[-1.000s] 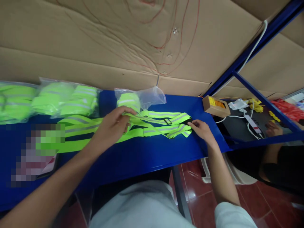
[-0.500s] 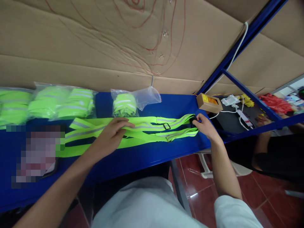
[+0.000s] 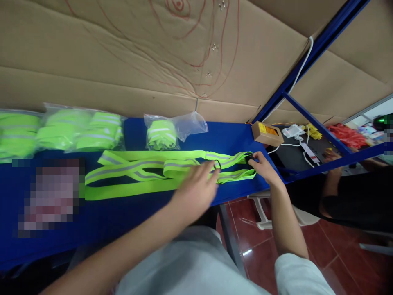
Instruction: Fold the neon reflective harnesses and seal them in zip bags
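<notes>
A neon-yellow reflective strap harness (image 3: 147, 191) with silver stripes lies stretched lengthwise on the blue table. My right hand (image 3: 260, 164) is closed on a black buckle (image 3: 249, 157) at its right end, and my fingers partly cover the buckle. Over the middle of the straps is my left hand (image 3: 196, 186), slightly blurred, with its fingers apart. Its fingertips are close to a black strap slider (image 3: 217, 164); whether they touch it I cannot tell. A strap end (image 3: 108, 158) is folded at an angle toward the left.
Clear bags of folded neon straps (image 3: 98, 130) stand along the cardboard wall, with another bag (image 3: 161, 133) apart. A pixelated item (image 3: 53, 192) lies at left. A small carton (image 3: 267, 133) sits by the blue frame post. Another person's arm (image 3: 331, 180) is at far right.
My left hand has moved right along the straps toward the slider, letting go of the strap, which now shows a looped fold. My right hand stays at the buckle.
</notes>
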